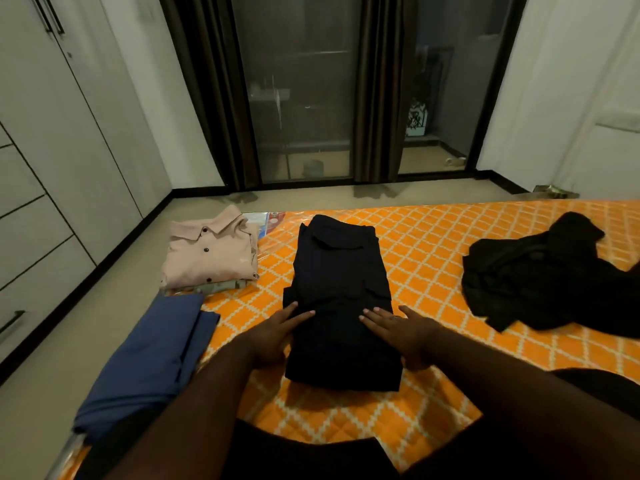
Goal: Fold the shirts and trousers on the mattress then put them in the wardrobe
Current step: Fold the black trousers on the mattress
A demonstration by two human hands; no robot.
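Dark navy folded trousers [341, 271] lie in the middle of the orange quilted mattress [433, 258]. My left hand [277, 332] rests flat on their near left edge, fingers spread. My right hand [403, 330] presses flat on their near right side. A folded pink shirt [211, 258] sits on another folded garment at the mattress's far left corner. Folded blue trousers [149, 362] lie along the left edge. A crumpled black garment [540, 271] lies unfolded on the right.
The white wardrobe [52, 150] with drawers and dark handles lines the left wall, doors closed. A strip of bare floor [86, 299] runs between it and the mattress. Dark curtains and glass doors [298, 98] stand beyond the mattress.
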